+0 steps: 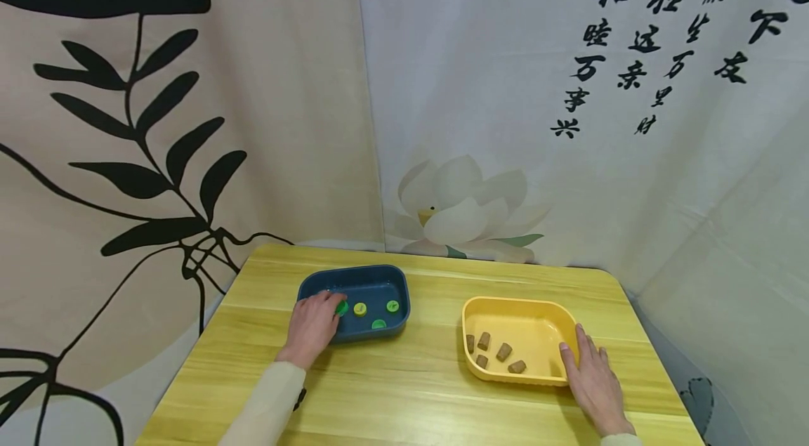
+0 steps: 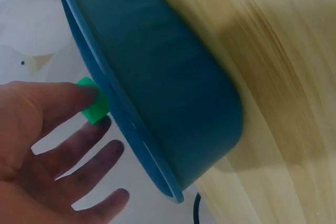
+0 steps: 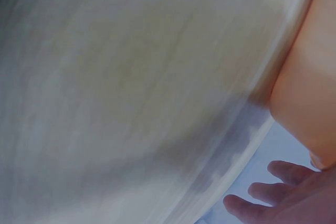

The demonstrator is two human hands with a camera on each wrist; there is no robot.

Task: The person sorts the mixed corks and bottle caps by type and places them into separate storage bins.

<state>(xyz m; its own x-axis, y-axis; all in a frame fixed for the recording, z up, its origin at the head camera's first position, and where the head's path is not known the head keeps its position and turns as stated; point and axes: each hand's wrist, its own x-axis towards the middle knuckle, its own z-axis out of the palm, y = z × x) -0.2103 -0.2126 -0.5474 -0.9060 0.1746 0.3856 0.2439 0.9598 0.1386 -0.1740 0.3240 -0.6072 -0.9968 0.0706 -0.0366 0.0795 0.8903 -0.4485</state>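
Observation:
My left hand (image 1: 314,325) reaches over the left rim of a dark blue tray (image 1: 354,336). Its thumb and forefinger pinch a small green plastic piece (image 2: 95,106), round-topped like a cap, while the other fingers spread apart. Inside the tray lie a yellow round piece (image 1: 360,309) and two green ones, one (image 1: 392,306) at the right and one (image 1: 378,324) near the front wall. My right hand (image 1: 595,383) rests along the right end of a yellow tray (image 1: 520,302), thumb at the rim and fingers straight. Several short brown cylinders (image 1: 503,352) lie in that tray's left and front part.
Both trays stand on a wood-grain table (image 1: 404,397), with a gap of tabletop between them. Behind the table hangs a pale cloth (image 1: 303,116) printed with black leaves, a lotus and writing. A dark band (image 1: 300,399) shows at the left wrist.

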